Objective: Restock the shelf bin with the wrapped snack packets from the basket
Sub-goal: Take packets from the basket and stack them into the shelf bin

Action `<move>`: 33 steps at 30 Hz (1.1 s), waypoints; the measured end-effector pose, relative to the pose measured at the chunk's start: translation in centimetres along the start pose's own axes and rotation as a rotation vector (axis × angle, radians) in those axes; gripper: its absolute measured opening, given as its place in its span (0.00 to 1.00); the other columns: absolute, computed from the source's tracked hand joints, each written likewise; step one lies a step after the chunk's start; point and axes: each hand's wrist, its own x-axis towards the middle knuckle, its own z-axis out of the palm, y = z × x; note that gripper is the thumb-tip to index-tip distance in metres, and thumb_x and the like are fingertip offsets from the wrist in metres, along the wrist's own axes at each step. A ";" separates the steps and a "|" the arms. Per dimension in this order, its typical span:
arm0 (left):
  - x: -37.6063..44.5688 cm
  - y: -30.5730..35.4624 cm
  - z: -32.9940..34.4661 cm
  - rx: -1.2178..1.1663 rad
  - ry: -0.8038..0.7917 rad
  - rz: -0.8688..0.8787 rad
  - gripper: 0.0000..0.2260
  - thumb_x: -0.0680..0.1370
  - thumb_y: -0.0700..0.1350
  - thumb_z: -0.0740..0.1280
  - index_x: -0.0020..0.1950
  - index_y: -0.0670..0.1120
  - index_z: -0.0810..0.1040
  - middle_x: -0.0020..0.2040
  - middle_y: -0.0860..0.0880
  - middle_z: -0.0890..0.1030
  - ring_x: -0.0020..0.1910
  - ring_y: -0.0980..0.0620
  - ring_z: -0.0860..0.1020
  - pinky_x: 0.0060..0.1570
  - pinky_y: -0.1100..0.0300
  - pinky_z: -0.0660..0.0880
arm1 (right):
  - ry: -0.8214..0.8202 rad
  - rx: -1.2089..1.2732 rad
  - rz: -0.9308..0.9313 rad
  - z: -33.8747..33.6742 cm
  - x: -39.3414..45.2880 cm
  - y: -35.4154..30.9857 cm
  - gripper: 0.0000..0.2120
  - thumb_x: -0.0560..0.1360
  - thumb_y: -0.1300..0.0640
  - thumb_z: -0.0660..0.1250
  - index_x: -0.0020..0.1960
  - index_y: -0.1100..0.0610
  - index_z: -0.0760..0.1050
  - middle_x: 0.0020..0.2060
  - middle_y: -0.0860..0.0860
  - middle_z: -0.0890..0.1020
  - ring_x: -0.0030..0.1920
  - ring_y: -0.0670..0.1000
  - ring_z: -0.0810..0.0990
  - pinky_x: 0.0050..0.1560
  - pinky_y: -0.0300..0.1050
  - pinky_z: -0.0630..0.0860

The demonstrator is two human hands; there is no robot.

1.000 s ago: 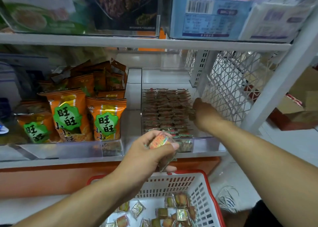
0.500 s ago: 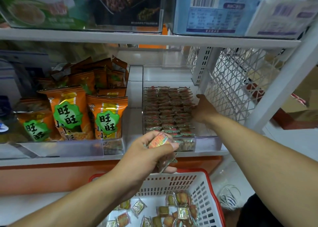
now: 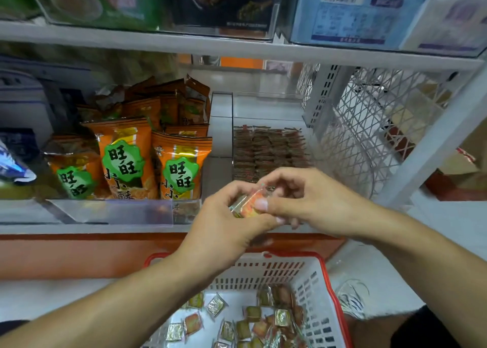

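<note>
My left hand [image 3: 224, 223] grips a small stack of wrapped snack packets [image 3: 246, 204], orange and silver, in front of the shelf edge. My right hand [image 3: 308, 202] meets it from the right and pinches the top packet with thumb and fingers. Behind the hands stands the clear shelf bin [image 3: 268, 150], with brown wrapped packets lined up in rows. Below is the white basket with a red rim [image 3: 326, 274], holding several loose packets [image 3: 253, 321] on its floor.
Orange snack bags [image 3: 179, 168] fill the bin to the left behind a clear front lip. A white wire mesh panel [image 3: 369, 126] closes the shelf's right side. An upper shelf [image 3: 237, 48] with boxed goods hangs low overhead.
My right hand has pulled back out of the shelf bin and come to the packets in my left hand. My left hand has stayed roughly in place.
</note>
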 end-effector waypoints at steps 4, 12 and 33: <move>-0.2 -0.1 -0.4 0.041 -0.047 0.027 0.25 0.66 0.43 0.84 0.58 0.57 0.80 0.53 0.53 0.86 0.50 0.47 0.87 0.48 0.48 0.85 | -0.006 0.276 0.058 0.1 -0.3 0.2 0.19 0.68 0.55 0.77 0.59 0.52 0.80 0.38 0.54 0.82 0.38 0.55 0.78 0.37 0.42 0.78; 1.0 0.6 -1.5 -0.393 -0.113 -0.084 0.26 0.75 0.26 0.66 0.65 0.50 0.80 0.58 0.45 0.84 0.56 0.36 0.84 0.49 0.47 0.83 | 0.024 0.547 0.191 -2.1 -0.6 0.2 0.19 0.67 0.59 0.73 0.57 0.60 0.82 0.48 0.58 0.84 0.45 0.53 0.83 0.41 0.44 0.85; 0.7 1.3 -1.6 -0.408 0.010 -0.103 0.15 0.76 0.35 0.70 0.62 0.43 0.80 0.54 0.41 0.86 0.48 0.46 0.87 0.41 0.55 0.84 | 0.143 0.284 -0.179 -1.3 -1.5 0.3 0.15 0.75 0.72 0.65 0.47 0.57 0.87 0.50 0.52 0.86 0.51 0.49 0.84 0.49 0.38 0.79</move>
